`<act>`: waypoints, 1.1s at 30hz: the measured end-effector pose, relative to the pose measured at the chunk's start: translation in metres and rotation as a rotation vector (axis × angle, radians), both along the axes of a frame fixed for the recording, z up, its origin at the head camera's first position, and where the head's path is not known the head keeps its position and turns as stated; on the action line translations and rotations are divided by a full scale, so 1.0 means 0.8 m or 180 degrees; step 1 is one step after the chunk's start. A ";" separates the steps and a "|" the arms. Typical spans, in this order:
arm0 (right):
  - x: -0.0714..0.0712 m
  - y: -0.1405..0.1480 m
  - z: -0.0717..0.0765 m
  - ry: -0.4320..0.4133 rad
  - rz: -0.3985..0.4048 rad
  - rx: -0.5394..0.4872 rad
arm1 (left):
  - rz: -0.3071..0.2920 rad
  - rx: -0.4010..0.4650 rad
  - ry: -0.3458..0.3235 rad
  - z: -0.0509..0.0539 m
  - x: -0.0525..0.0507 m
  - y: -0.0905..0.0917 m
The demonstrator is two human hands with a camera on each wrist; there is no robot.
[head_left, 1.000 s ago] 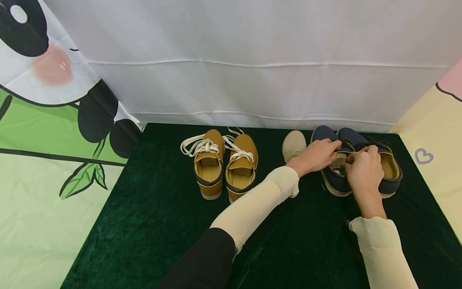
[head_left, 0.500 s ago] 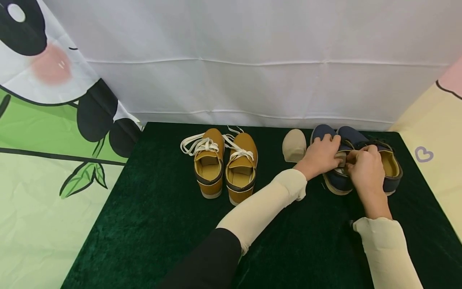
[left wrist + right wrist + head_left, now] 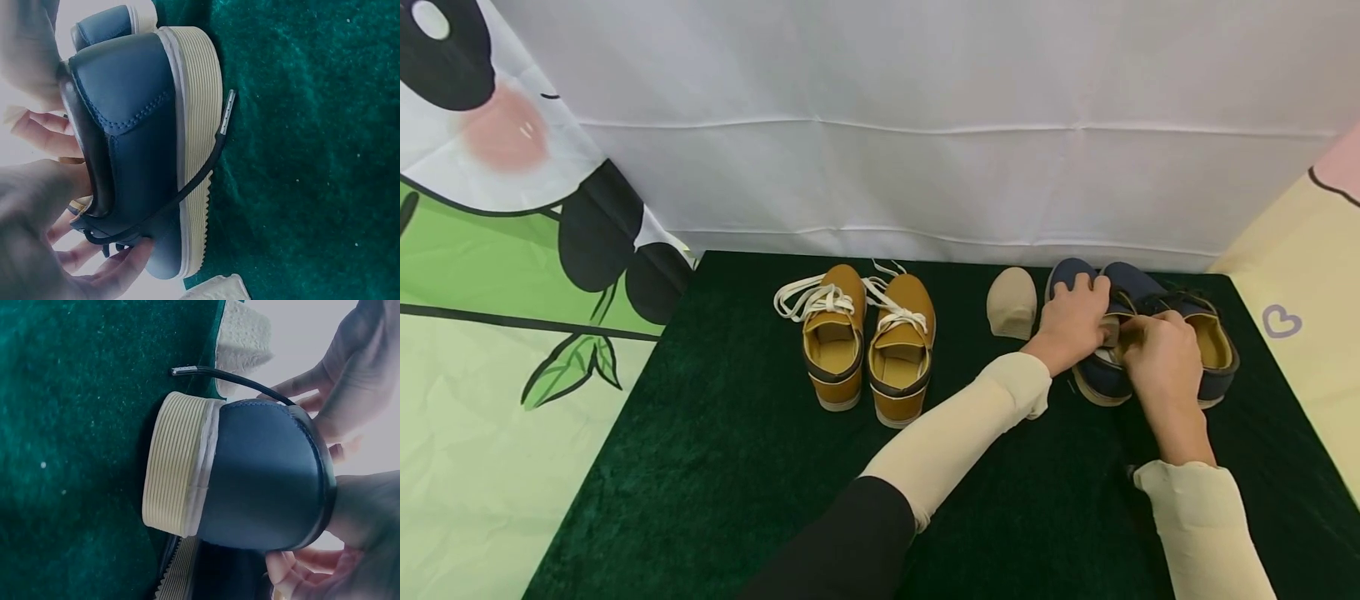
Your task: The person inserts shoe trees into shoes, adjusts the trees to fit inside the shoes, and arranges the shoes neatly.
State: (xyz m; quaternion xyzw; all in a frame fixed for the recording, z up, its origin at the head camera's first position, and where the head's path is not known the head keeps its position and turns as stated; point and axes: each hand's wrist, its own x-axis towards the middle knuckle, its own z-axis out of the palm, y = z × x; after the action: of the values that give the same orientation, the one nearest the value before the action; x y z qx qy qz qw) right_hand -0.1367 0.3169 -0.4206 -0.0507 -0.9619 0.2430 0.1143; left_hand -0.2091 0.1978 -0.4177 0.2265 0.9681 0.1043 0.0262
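Note:
The left shoe of a navy blue pair point(image 3: 1102, 382) stands on the dark green cloth, its heel toward me. My left hand point(image 3: 1070, 323) grips it from the left near the laces, fingers on the outer side point(image 3: 128, 269) and thumb at the opening. From the right, my right hand point(image 3: 1165, 358) holds the shoe's collar point(image 3: 322, 481), its curled fingers partly hidden. A small grey-beige piece point(image 3: 1109, 332) shows in the opening between the hands; whether fingers pinch it I cannot tell. The other navy shoe point(image 3: 1221, 367) stands close on the right.
A beige moulded shoe insert point(image 3: 1011, 302) lies left of the navy shoes. Two tan shoes with white laces point(image 3: 835, 358) stand farther left. A loose black lace point(image 3: 206, 169) hangs down the navy shoe's side. A white cloth wall point(image 3: 880, 183) rises behind the table.
My left hand has shifted right and nearer the shoe's opening, uncovering more of the loose insert. The right hand has moved slightly right and down, staying at the same shoe.

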 end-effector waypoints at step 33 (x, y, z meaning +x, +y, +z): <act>0.004 -0.002 -0.014 0.0444 -0.0086 -0.0053 | 0.0345 -0.0551 0.0321 0.001 -0.009 0.026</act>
State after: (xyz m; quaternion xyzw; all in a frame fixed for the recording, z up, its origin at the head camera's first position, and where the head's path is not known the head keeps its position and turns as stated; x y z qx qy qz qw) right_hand -0.1334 0.3156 -0.4317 -0.0476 -0.9488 0.2523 0.1839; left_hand -0.2165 0.2185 -0.4166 0.1756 0.9844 0.0101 -0.0087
